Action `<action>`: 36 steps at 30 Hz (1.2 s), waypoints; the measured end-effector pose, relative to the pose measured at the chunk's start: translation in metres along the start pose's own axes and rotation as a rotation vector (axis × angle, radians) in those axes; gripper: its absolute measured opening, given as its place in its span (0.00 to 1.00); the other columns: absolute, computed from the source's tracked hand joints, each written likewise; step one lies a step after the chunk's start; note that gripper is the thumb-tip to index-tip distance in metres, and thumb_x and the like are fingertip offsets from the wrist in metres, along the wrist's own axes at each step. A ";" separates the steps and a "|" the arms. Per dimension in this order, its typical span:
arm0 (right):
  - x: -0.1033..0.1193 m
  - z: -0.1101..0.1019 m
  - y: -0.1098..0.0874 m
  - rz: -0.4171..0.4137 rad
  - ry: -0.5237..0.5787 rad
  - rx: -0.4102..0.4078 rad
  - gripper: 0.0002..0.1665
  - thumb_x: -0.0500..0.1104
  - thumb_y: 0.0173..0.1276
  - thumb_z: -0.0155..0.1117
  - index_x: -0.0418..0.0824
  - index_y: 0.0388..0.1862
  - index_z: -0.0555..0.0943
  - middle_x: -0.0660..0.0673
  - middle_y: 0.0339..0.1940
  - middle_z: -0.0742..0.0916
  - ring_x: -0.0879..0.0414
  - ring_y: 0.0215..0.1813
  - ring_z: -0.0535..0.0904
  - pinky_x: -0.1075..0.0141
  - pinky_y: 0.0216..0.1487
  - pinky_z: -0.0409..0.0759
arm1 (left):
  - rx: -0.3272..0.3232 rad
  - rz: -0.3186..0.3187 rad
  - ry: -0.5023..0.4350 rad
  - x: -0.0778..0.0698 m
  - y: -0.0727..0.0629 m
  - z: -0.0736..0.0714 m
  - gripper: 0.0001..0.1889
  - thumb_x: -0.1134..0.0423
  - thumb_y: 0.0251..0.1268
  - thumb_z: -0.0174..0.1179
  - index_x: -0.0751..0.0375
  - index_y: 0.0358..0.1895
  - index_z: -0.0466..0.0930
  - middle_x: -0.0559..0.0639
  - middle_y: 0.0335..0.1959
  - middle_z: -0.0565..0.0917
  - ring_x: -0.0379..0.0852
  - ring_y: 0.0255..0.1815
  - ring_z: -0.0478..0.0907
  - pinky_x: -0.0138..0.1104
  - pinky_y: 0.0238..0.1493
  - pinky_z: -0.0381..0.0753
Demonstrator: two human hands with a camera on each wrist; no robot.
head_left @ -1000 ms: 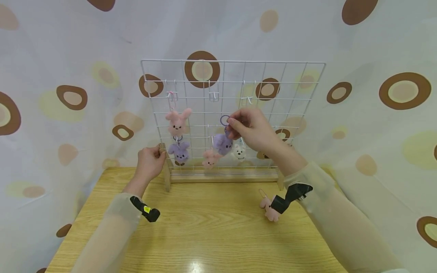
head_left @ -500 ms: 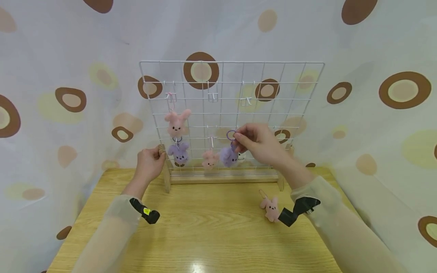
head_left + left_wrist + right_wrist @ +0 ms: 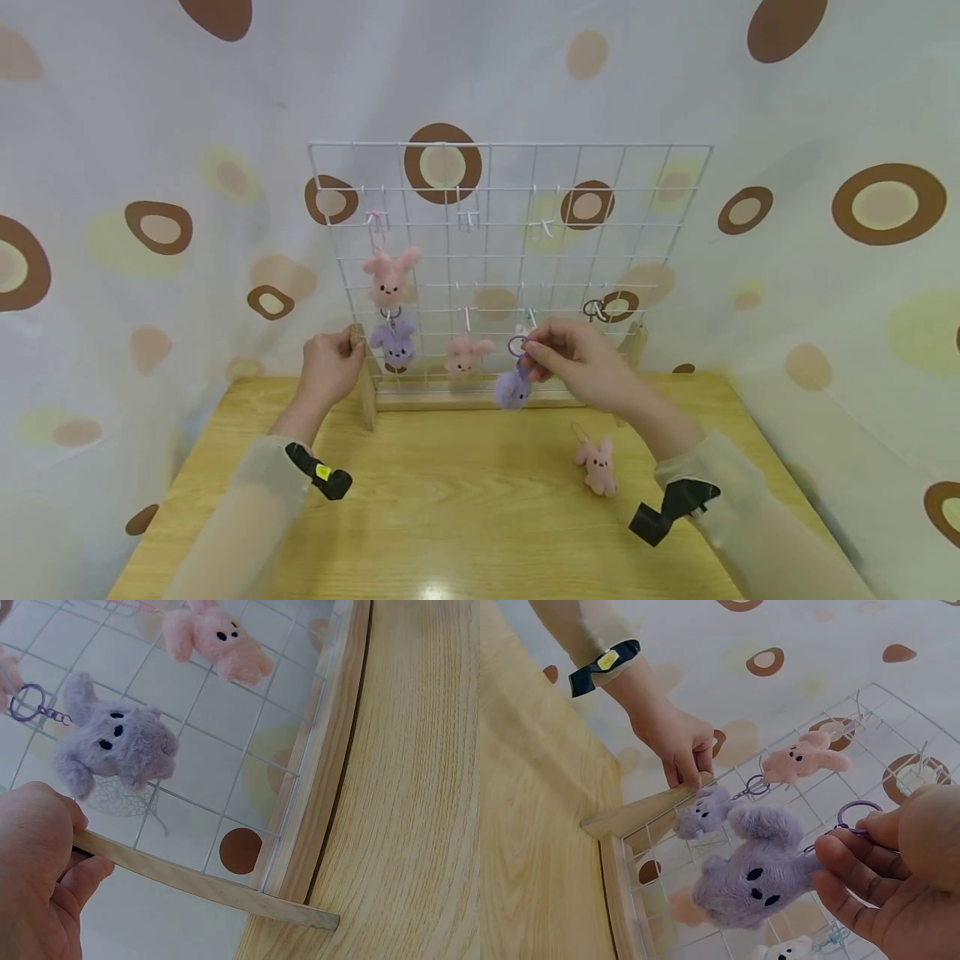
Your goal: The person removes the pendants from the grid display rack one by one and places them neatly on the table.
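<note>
My right hand [image 3: 581, 360] pinches the purple ring [image 3: 839, 817] of a purple plush keychain [image 3: 513, 390]. The plush dangles in front of the white wire grid rack [image 3: 510, 145], near its lower edge. My left hand [image 3: 330, 367] grips the upper end of the rack's left wooden foot [image 3: 202, 883]. On the grid's left side hang a pink plush keychain [image 3: 388, 282] and, below it, another purple plush [image 3: 116, 742]. A second pink plush [image 3: 465, 357] hangs in the lower middle. A white plush [image 3: 787, 949] hangs beside it, mostly hidden by my right hand in the head view.
A pink plush keychain [image 3: 598, 467] lies on the wooden table [image 3: 450, 508], right of centre. White hooks [image 3: 468, 222] are fixed to the upper grid, and a dark ring [image 3: 593, 311] hangs at lower right. Patterned cloth stands behind the rack.
My right hand has moved down and slightly right, then nearer, lowering the purple plush in front of the grid's bottom edge. The left hand has kept its grip on the wooden foot.
</note>
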State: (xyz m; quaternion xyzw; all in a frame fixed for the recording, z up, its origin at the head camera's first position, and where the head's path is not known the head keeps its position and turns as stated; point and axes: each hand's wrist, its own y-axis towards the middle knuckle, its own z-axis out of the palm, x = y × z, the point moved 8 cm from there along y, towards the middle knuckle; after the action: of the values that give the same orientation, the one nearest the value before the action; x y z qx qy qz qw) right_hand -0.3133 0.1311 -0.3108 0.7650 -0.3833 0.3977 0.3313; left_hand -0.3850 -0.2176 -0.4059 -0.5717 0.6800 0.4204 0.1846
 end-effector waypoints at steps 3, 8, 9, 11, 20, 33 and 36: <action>-0.007 0.002 -0.010 0.005 0.004 0.010 0.09 0.34 0.84 0.57 0.30 0.48 0.83 0.39 0.38 0.89 0.45 0.40 0.87 0.58 0.45 0.87 | 0.007 -0.016 -0.004 0.001 -0.002 0.001 0.14 0.71 0.77 0.59 0.78 0.55 0.85 0.65 0.35 0.90 0.44 0.23 0.77 0.30 0.22 0.74; -0.020 0.002 -0.022 0.017 0.023 0.009 0.09 0.33 0.83 0.57 0.28 0.48 0.83 0.38 0.38 0.89 0.46 0.40 0.87 0.57 0.45 0.88 | 0.011 -0.033 -0.016 0.002 -0.004 0.002 0.14 0.71 0.77 0.59 0.78 0.57 0.85 0.66 0.37 0.90 0.43 0.23 0.77 0.29 0.22 0.73; -0.022 0.002 -0.024 0.026 0.030 0.010 0.09 0.33 0.83 0.57 0.28 0.48 0.83 0.38 0.39 0.89 0.47 0.40 0.87 0.57 0.45 0.88 | 0.011 -0.037 -0.019 0.002 -0.004 0.002 0.14 0.71 0.77 0.59 0.78 0.56 0.85 0.66 0.37 0.90 0.42 0.22 0.77 0.29 0.22 0.73; -0.028 0.003 -0.029 0.044 0.049 0.016 0.09 0.33 0.84 0.56 0.27 0.49 0.82 0.37 0.40 0.89 0.47 0.41 0.87 0.57 0.46 0.88 | 0.010 -0.040 -0.020 0.002 -0.004 0.001 0.14 0.71 0.77 0.59 0.78 0.55 0.85 0.66 0.35 0.90 0.42 0.21 0.75 0.30 0.21 0.72; -0.053 0.009 -0.047 0.043 0.048 0.036 0.09 0.33 0.83 0.57 0.28 0.47 0.82 0.37 0.39 0.89 0.47 0.39 0.87 0.60 0.42 0.87 | 0.001 -0.020 -0.010 -0.001 -0.004 -0.002 0.11 0.70 0.78 0.58 0.76 0.46 0.87 0.66 0.31 0.89 0.42 0.17 0.71 0.31 0.18 0.68; -0.081 0.016 -0.070 0.050 0.031 0.055 0.10 0.33 0.84 0.55 0.28 0.48 0.82 0.37 0.39 0.88 0.49 0.38 0.85 0.61 0.41 0.86 | 0.004 -0.033 0.006 0.000 -0.002 0.000 0.13 0.71 0.77 0.58 0.78 0.52 0.86 0.66 0.34 0.89 0.42 0.20 0.74 0.29 0.20 0.70; -0.088 0.017 -0.076 0.068 0.048 0.059 0.10 0.33 0.84 0.55 0.27 0.48 0.82 0.36 0.40 0.88 0.50 0.37 0.85 0.63 0.39 0.86 | 0.001 -0.032 0.013 0.000 -0.003 0.001 0.14 0.71 0.77 0.59 0.79 0.56 0.84 0.67 0.37 0.90 0.42 0.23 0.77 0.28 0.22 0.72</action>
State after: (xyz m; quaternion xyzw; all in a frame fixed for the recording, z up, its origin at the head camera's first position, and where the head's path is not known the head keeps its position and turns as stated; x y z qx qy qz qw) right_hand -0.2772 0.1824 -0.4102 0.7512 -0.3890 0.4381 0.3041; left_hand -0.3827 -0.2170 -0.4070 -0.5852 0.6721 0.4135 0.1869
